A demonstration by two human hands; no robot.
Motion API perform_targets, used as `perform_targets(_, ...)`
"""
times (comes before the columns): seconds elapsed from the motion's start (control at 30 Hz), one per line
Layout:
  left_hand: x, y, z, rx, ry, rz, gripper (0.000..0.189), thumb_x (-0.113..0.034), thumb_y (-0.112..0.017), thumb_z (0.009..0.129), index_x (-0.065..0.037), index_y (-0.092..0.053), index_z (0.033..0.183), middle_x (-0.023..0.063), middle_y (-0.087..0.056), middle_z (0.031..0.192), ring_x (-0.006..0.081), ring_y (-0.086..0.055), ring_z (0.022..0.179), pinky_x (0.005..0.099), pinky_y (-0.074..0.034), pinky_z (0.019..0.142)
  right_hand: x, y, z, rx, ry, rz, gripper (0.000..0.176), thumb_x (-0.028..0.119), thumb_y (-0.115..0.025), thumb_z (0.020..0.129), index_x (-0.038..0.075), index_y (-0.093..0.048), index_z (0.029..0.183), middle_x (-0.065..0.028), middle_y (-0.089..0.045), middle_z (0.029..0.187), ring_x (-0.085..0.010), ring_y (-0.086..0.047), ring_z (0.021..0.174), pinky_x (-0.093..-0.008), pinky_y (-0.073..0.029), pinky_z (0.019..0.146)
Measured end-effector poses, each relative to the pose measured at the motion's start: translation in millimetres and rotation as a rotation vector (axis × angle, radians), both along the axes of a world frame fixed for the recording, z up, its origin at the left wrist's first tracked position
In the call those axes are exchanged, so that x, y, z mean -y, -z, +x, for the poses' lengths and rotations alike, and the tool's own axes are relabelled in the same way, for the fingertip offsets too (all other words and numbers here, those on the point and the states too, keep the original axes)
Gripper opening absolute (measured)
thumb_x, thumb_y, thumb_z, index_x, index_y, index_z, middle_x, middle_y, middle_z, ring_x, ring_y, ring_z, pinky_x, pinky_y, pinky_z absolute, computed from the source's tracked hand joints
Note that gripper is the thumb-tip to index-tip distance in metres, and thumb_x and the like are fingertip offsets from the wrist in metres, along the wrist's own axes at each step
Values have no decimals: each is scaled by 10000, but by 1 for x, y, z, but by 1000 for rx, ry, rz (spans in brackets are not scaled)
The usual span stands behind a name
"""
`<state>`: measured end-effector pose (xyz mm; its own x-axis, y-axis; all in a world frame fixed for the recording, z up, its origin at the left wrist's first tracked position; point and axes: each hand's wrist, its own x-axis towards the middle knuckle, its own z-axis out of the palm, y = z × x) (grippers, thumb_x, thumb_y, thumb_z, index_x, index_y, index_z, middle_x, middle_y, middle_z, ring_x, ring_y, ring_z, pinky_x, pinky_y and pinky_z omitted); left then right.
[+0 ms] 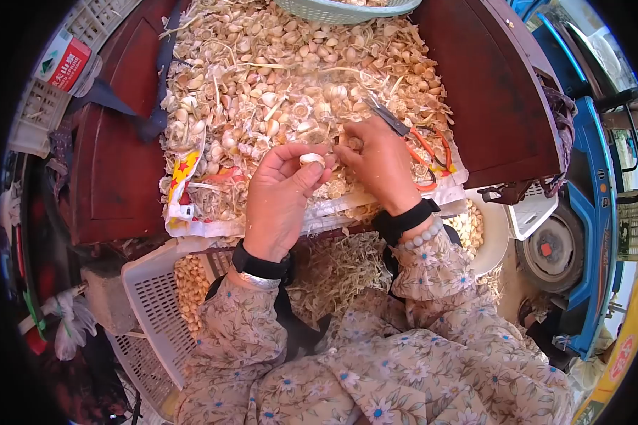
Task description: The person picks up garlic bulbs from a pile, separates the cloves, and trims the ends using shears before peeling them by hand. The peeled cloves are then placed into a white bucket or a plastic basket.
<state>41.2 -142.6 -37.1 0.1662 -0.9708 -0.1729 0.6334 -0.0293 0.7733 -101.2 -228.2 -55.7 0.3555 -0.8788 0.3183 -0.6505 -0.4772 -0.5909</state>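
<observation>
A pale garlic clove (312,160) is pinched between the thumb and fingers of my left hand (283,185), over the near edge of a garlic heap. My right hand (381,159) is beside it, thumb and fingers curled together close to the clove; what they grip is mostly hidden. Scissors (404,130) with dark blades and orange handles lie against the heap just beyond and right of my right hand, partly covered by it. Beneath both hands spreads the heap of loose garlic cloves and dry skins (276,92).
Dark red boards (493,92) flank the heap. A pale green basket (347,10) sits at its far side. Below left is a white crate (156,304) with cloves; below right, a white tub (495,234) holds more. A blue vehicle (588,212) stands at right.
</observation>
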Motion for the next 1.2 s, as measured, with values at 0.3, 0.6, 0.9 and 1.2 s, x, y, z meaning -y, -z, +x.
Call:
perform_targets(0.3,1,2,6,-209,19,0,248,-16,-565,853,-18,-529,1098,153,-579,1107,211,-597,962,254,-517,798,-6,7,4,-6,-15,-6,176,141,-641,718,92,-625,887,-98,-586,826,-309,-593,685,-405,-464,588)
perform_targets(0.6,-1,6,3,-142,5,19,241,-9,-590,831,-56,-538,1062,171,-586,1089,132,-581,777,196,-480,650,-14,-12,-11,464,-89,383,224,84,-654,780,39,-611,995,-4,-598,821,-39,-514,624,-192,-412,545)
perform_targets(0.9,-2,-2,-11,-140,48,-5,148,9,-612,808,-71,-539,909,183,-594,1057,135,-567,695,185,-441,570,-20,-13,-25,804,-169,652,262,86,-667,783,5,-600,1024,21,-572,783,-42,-518,680,-180,-435,607)
perform_targets(1.2,1,-1,-17,-122,43,43,105,-27,-582,808,-75,-518,875,147,-591,992,100,-478,595,170,-372,483,-23,-31,-38,845,-307,841,279,107,-640,820,36,-603,1087,29,-577,782,-32,-482,628,-175,-401,559)
